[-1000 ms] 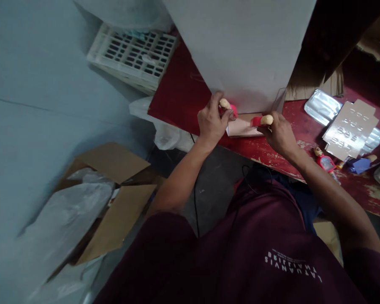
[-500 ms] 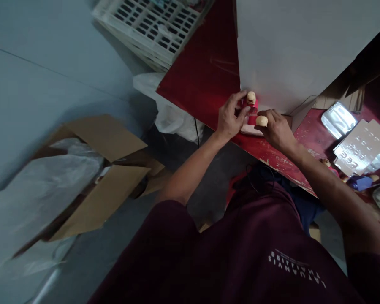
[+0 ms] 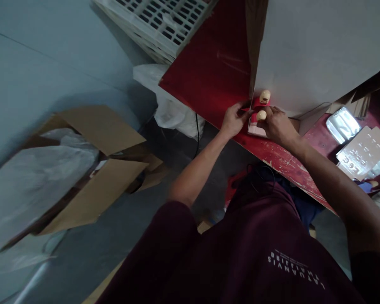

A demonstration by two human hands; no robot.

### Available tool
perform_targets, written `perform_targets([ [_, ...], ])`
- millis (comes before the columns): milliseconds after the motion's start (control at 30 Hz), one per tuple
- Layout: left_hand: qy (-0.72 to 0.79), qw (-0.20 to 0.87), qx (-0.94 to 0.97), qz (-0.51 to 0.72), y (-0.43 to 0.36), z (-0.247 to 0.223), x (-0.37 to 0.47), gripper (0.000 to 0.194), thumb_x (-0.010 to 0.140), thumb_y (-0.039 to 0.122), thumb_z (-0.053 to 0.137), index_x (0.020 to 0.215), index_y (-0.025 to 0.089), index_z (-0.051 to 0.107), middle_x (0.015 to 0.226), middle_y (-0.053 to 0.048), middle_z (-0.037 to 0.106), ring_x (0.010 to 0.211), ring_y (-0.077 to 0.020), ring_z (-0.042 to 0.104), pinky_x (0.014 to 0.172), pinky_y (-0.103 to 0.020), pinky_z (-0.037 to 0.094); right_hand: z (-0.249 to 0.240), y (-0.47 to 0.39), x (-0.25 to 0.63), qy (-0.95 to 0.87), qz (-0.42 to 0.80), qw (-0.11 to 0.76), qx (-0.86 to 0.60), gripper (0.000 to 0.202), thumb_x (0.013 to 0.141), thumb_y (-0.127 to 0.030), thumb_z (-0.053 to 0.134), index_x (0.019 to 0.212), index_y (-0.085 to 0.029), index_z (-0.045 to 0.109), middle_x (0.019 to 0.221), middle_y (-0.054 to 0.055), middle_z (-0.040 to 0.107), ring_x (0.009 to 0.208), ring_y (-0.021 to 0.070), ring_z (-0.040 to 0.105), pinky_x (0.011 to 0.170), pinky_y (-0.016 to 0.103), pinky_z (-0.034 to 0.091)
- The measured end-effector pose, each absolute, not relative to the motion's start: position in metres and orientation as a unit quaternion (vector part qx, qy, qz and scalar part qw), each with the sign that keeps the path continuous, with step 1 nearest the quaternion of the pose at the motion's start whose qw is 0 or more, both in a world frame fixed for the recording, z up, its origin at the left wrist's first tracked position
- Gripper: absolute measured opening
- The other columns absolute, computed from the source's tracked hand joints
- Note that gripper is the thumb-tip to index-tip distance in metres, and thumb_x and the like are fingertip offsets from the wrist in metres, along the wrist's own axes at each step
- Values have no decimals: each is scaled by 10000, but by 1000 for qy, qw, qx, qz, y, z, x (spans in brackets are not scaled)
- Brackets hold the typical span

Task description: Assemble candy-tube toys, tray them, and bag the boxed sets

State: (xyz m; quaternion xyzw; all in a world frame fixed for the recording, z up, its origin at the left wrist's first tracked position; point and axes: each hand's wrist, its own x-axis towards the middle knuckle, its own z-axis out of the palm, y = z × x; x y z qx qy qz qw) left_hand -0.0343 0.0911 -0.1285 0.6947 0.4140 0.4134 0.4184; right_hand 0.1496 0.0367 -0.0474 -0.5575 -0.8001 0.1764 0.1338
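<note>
On the red tabletop, against the large white box, is a red item with a rounded cream top (image 3: 265, 97), dark marks on its side. Just in front of it is a second rounded cream top (image 3: 261, 115) above something red. My right hand (image 3: 278, 126) has its fingers closed around this nearer one. My left hand (image 3: 234, 121) is at the box's left corner, thumb and fingers drawn together beside the red parts; what they pinch is hidden. A pale pink-white strip (image 3: 256, 130) lies beneath the items, near the table edge.
The large white box (image 3: 307, 55) stands upright on the red table (image 3: 218, 71). A white plastic crate (image 3: 164, 40) is at the upper left. To the right lie shiny clear packs (image 3: 342, 123) and a flat carton (image 3: 361, 152). An opened cardboard box (image 3: 101, 131) sits at lower left.
The view has shifted slightly. My left fingers have left the farther cream-topped item and closed lower beside the box corner. My right hand has brought the nearer one closer to it.
</note>
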Motion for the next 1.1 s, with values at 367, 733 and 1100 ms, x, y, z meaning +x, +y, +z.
perform_targets([
  [367, 412, 378, 731, 392, 54, -109, -29, 759, 954, 740, 408, 1549, 271, 354, 1628, -155, 384, 1519, -291, 379, 1224, -486, 367, -80, -3, 133, -654, 184, 301, -669, 324, 1041, -383, 518, 1306, -198, 537, 1195, 134, 607, 979, 226, 625, 892, 398, 551],
  [733, 359, 212, 819, 394, 56, -97, -38, 485, 839, 611, 725, 1221, 340, 598, 1441, -69, 534, 1323, -372, 547, 1099, -620, 496, -74, -229, 313, -430, 10, 44, -902, 362, 982, -406, 557, 1158, -121, 693, 1120, 193, 683, 1072, 335, 583, 968, 484, 473],
  [1100, 388, 229, 830, 328, 73, -101, -42, 614, 867, 760, 575, 1144, 214, 621, 1297, -155, 550, 1235, -327, 586, 1020, -498, 549, -56, -216, 293, -448, 33, 145, -881, 538, 851, -555, 688, 1247, -197, 625, 1097, 228, 625, 945, 342, 629, 779, 463, 520],
])
